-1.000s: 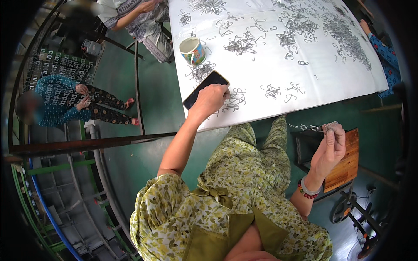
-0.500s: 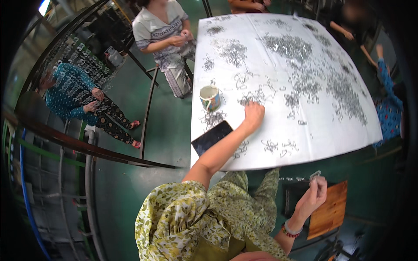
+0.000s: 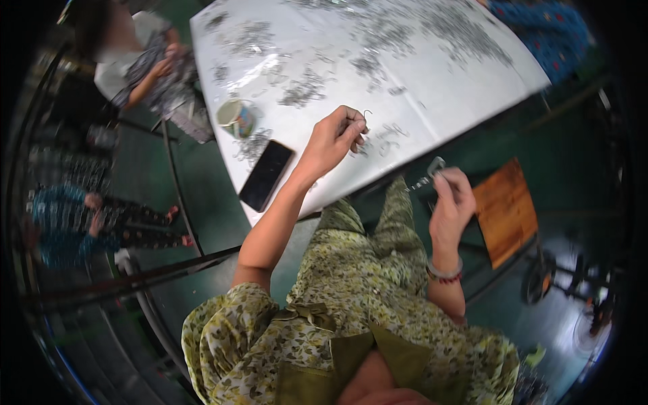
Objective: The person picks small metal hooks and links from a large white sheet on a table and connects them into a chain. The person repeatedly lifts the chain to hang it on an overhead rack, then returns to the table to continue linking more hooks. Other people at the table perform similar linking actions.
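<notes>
Pinched between the fingers of my left hand (image 3: 334, 140) is a small bent wire hook (image 3: 367, 115), held above the near part of the white-covered table (image 3: 439, 108). Beyond the table's near edge, over my lap, my right hand (image 3: 451, 206) grips a metal link (image 3: 436, 166). A short chain (image 3: 419, 183) trails from that link to the left. Beneath and beside my left hand lie loose wire hooks (image 3: 390, 138) in a thin cluster. A denser pile of hooks (image 3: 307, 88) sits farther off.
A black phone (image 3: 266, 175) and a patterned cup (image 3: 236, 119) stand near the table's left edge, with more hooks (image 3: 253, 147) between them. To my right is a wooden seat (image 3: 507, 212). One person (image 3: 152, 74) works at the left side, another (image 3: 540, 37) at the far right.
My left hand has lifted off the hook pile and come back toward me with a wire hook. My right hand keeps its link. The whole view has turned and shifted.
</notes>
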The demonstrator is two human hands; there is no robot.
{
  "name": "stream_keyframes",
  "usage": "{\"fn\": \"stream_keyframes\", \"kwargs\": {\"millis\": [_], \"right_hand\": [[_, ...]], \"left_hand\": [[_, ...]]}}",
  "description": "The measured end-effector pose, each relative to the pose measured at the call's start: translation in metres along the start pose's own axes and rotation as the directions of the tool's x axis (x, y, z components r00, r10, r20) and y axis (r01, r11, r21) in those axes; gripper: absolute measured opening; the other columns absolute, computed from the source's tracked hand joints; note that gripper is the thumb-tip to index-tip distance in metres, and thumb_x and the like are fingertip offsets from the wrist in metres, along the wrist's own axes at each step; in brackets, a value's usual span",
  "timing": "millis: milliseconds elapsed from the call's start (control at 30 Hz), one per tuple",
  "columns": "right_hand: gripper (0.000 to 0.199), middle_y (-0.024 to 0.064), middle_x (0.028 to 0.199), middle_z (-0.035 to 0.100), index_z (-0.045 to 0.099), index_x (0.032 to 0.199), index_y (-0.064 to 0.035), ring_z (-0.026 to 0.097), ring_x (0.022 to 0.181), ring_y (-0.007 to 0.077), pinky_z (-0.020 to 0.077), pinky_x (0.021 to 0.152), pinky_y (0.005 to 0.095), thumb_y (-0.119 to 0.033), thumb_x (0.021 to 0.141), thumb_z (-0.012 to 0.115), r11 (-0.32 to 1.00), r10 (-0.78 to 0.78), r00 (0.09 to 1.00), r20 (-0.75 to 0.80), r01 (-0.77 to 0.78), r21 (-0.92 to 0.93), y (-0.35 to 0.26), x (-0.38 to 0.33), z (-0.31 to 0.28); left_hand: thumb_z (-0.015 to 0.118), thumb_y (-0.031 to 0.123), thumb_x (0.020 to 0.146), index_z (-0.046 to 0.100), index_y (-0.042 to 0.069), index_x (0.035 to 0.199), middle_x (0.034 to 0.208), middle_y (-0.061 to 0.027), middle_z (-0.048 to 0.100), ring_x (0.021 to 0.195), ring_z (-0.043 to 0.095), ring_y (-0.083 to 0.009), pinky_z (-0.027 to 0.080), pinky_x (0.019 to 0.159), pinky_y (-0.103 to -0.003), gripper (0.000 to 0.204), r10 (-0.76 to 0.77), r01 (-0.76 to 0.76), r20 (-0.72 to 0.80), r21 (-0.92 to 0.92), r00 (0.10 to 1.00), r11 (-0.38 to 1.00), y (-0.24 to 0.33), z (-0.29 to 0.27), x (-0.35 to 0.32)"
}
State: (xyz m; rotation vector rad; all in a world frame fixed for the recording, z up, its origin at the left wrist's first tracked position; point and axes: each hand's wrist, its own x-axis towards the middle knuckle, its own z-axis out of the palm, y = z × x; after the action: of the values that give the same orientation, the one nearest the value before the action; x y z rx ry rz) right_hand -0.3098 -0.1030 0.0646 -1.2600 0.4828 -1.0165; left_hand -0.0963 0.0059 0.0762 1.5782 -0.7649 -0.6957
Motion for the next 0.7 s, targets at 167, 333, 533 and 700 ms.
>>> {"fn": "stream_keyframes", "kwargs": {"millis": [167,333,533,700], "right_hand": [[0.005,0.0005,0.083,0.058,0.062,0.087,0.0025,0.048,0.076,0.0065,0.0392,0.069,0.0213,0.005,0.086,0.066,0.998,-0.010,0.999,-0.033,0.012,0.056,0.013,-0.007,0.002],[0.005,0.0022,0.086,0.058,0.062,0.088,0.0020,0.049,0.080,0.0095,0.0401,0.073,0.0236,0.004,0.086,0.066,0.998,-0.069,0.998,0.001,0.069,-0.010,0.021,-0.015,0.008],[0.010,0.0060,0.090,0.059,0.065,0.094,0.0028,0.054,0.084,0.0137,0.0431,0.074,0.0244,0.005,0.085,0.068,0.970,-0.159,0.983,0.087,0.172,-0.173,0.031,-0.018,0.004],[0.014,0.0095,0.091,0.065,0.069,0.099,0.0036,0.059,0.082,0.0175,0.0473,0.073,0.0280,0.004,0.086,0.063,0.886,-0.158,0.978,0.134,0.200,-0.418,0.031,0.036,-0.006]], "left_hand": [[0.057,0.010,0.097,0.055,0.002,0.103,0.103,-0.0078,0.062,0.100,0.059,-0.0160,0.050,0.084,-0.032,0.010,0.219,-0.207,0.122,-0.107,0.968,0.973,0.031,0.065,-0.044],[0.058,0.003,0.093,0.053,-0.001,0.100,0.098,-0.0138,0.060,0.085,0.060,-0.0232,0.048,0.074,-0.034,0.010,0.498,-0.480,-0.035,0.219,0.866,0.850,0.020,0.089,-0.045],[0.054,0.001,0.096,0.052,-0.002,0.099,0.090,-0.0150,0.063,0.079,0.062,-0.0219,0.049,0.072,-0.033,0.005,0.298,-0.300,-0.085,-0.008,0.951,0.954,0.027,0.090,-0.051],[0.053,0.005,0.098,0.050,-0.002,0.101,0.091,-0.0131,0.067,0.088,0.063,-0.0170,0.050,0.083,-0.032,0.008,0.306,-0.303,-0.057,0.062,0.950,0.951,0.027,0.081,-0.053]]}}
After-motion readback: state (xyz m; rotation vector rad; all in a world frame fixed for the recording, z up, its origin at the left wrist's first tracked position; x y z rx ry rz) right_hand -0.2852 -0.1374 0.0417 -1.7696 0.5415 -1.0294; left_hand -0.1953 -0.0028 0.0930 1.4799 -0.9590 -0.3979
